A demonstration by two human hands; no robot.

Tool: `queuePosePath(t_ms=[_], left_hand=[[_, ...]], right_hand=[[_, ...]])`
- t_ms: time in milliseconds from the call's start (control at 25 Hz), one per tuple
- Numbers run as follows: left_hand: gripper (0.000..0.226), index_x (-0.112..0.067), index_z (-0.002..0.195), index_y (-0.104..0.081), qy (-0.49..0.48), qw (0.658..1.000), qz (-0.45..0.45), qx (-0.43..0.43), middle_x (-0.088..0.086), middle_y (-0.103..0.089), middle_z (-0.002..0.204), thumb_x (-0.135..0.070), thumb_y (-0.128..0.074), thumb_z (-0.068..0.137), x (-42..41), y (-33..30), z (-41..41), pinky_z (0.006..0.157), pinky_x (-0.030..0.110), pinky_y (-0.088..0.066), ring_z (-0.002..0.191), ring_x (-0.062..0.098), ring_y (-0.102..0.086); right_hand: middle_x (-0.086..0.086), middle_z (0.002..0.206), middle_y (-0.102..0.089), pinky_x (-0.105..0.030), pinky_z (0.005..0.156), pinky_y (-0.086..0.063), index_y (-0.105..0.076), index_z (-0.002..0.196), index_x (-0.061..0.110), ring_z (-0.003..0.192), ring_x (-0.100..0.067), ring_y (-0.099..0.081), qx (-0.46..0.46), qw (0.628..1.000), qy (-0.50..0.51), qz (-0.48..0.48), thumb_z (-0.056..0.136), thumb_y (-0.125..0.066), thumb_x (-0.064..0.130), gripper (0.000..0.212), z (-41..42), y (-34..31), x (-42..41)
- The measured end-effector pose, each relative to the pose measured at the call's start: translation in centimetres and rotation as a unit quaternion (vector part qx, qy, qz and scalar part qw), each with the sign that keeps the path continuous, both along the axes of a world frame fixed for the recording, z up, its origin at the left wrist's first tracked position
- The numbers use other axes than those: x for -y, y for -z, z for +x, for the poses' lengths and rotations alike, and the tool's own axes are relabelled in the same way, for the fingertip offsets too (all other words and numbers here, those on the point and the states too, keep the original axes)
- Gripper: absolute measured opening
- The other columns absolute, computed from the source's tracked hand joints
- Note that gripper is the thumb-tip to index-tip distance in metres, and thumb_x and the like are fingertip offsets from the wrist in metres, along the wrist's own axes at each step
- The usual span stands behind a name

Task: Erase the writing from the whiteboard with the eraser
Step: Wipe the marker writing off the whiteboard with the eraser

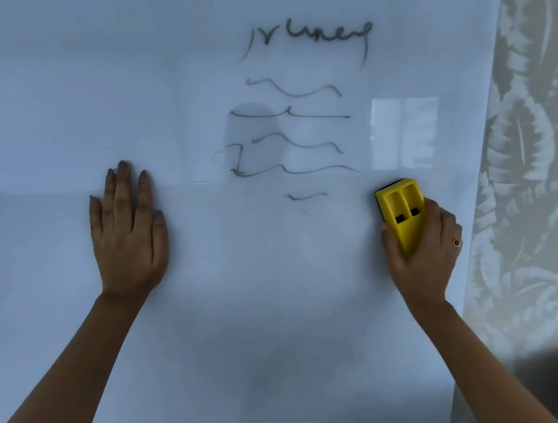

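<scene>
A glossy whiteboard (50, 80) fills most of the view. Several lines of dark scribbled writing (295, 113) run down its middle, from the top edge to a short stroke (307, 195) at the bottom. My right hand (423, 251) grips a yellow eraser (402, 212) pressed on the board, to the right of and just below that last stroke. My left hand (128, 234) lies flat on the board with fingers spread, left of the writing. Faint grey smudges show on the board below the writing.
The board's right edge (488, 120) runs diagonally down the right side. Beyond it hangs a grey curtain (539, 149) with a pale leaf pattern. A bright window reflection (405, 129) sits on the board above the eraser.
</scene>
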State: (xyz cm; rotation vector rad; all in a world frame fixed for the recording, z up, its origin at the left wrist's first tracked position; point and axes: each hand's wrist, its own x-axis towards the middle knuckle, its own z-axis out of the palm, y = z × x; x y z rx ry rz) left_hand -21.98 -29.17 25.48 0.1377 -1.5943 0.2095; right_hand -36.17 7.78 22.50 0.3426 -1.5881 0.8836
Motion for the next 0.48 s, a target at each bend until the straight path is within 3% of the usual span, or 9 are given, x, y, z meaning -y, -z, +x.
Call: queuePosePath(t_ms=[80, 160, 240, 360, 480], left_hand=[[0.052, -0.005, 0.154, -0.032, 0.002, 1.0, 0.002, -0.001, 0.019, -0.023, 0.162, -0.018, -0.034, 0.104, 0.0, 0.0, 0.0, 0.122, 0.049, -0.012, 0.153, 0.028, -0.015], [0.052, -0.005, 0.154, -0.032, 0.002, 1.0, 0.003, -0.002, 0.019, -0.024, 0.162, -0.018, -0.033, 0.104, 0.0, 0.0, 0.0, 0.122, 0.049, -0.012, 0.153, 0.028, -0.015], [0.052, -0.004, 0.154, -0.033, 0.003, 1.0, 0.002, -0.001, 0.019, -0.024, 0.162, -0.018, -0.033, 0.104, 0.1, 0.0, 0.0, 0.122, 0.05, -0.013, 0.153, 0.029, -0.016], [0.051, -0.004, 0.153, -0.034, 0.003, 1.0, 0.004, -0.002, 0.02, -0.025, 0.161, -0.018, -0.033, 0.104, 0.0, 0.0, 0.0, 0.122, 0.05, -0.013, 0.152, 0.031, -0.018], [0.051, -0.003, 0.152, -0.035, 0.005, 1.0, 0.001, -0.002, 0.019, -0.026, 0.161, -0.017, -0.034, 0.102, -0.1, 0.0, 0.1, 0.122, 0.05, -0.013, 0.152, 0.031, -0.019]], right_hand=[[-0.023, 0.111, -0.056, -0.043, 0.082, -0.038, -0.049, 0.123, -0.003, 0.098, -0.038, -0.051, -0.006, 1.0, -0.014, 0.017, 0.084, -0.06, 0.042, 0.06, 0.8, 0.9, 1.7], [-0.023, 0.108, -0.057, -0.043, 0.078, -0.037, -0.049, 0.118, -0.002, 0.091, -0.037, -0.051, -0.03, 0.995, -0.023, 0.094, 0.085, -0.054, 0.045, 0.058, 2.2, 3.8, 4.5], [-0.016, 0.113, -0.052, -0.041, 0.073, -0.035, -0.047, 0.118, 0.001, 0.088, -0.034, -0.05, -0.072, 0.976, -0.041, 0.203, 0.088, -0.049, 0.047, 0.055, 3.9, 7.7, 7.8], [-0.007, 0.117, -0.049, -0.036, 0.07, -0.034, -0.051, 0.122, 0.008, 0.085, -0.027, -0.056, -0.121, 0.935, -0.067, 0.326, 0.083, -0.058, 0.042, 0.052, 5.4, 11.6, 10.4], [-0.008, 0.118, -0.048, -0.037, 0.071, -0.034, -0.05, 0.123, 0.007, 0.088, -0.028, -0.054, -0.144, 0.933, -0.062, 0.325, 0.089, -0.051, 0.044, 0.051, 4.4, 10.2, 9.2]])
